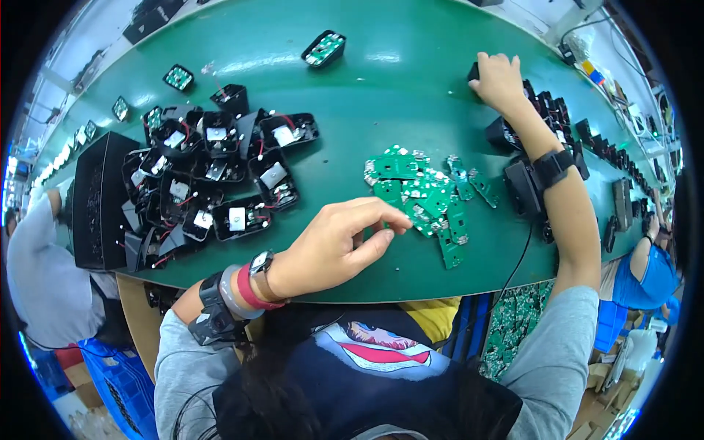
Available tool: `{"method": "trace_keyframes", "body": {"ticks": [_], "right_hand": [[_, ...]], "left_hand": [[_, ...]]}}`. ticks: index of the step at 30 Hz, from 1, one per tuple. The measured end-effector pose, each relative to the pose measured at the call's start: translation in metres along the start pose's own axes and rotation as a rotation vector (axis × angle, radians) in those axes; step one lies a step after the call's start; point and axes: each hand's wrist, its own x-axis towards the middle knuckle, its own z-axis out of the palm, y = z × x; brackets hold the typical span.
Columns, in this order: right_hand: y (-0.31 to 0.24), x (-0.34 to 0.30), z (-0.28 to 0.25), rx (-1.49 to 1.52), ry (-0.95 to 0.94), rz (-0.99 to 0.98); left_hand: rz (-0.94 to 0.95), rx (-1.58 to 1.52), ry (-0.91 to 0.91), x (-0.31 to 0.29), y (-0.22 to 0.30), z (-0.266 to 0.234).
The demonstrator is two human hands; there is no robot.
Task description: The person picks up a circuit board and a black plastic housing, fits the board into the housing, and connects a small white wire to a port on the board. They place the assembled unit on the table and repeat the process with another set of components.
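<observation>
My left hand (323,246), fingers apart, is beside circuit boards (429,194); toward one o'clock, my right hand (502,82) touches a black box (473,72), grip unclear.

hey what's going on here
A person works at a green table with both hands. The right hand reaches out to a black part; its grip is unclear. The left hand, fingers parted, is beside a pile of green circuit boards. Open black housings with white pieces and red wires are clustered at left.
</observation>
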Motion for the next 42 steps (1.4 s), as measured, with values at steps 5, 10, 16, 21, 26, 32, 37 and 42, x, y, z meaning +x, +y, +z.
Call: {"method": "trace_keyframes", "body": {"ticks": [5,10,16,21,26,32,37,42], "right_hand": [[-0.013,-0.038,-0.051,0.676,0.144,-0.312],[-0.075,-0.137,-0.119,0.918,0.098,-0.813],[-0.049,-0.18,-0.112,0.899,0.287,-0.399],[-0.049,-0.212,-0.038,0.445,0.137,-0.026],[-0.043,-0.202,-0.036,0.493,0.245,0.054],[-0.083,-0.176,-0.109,1.521,0.09,0.038],[-0.116,-0.16,-0.106,1.884,-0.077,-0.058],[-0.123,-0.16,-0.098,1.966,-0.094,-0.06]], "left_hand": [[-0.223,-0.563,0.064,-0.003,-0.004,-0.001],[-0.4,-1.327,-0.034,0.004,-0.013,-0.003],[-0.442,-1.229,0.058,0.0,-0.009,-0.006],[-0.426,-1.017,0.081,0.003,-0.002,0.0],[-0.321,-0.915,0.165,0.002,-0.003,0.004],[-0.258,-0.939,0.264,-0.002,-0.005,0.001],[-0.246,-0.939,0.297,-0.002,-0.003,-0.006],[-0.202,-0.855,0.379,-0.002,-0.01,-0.003]]}}
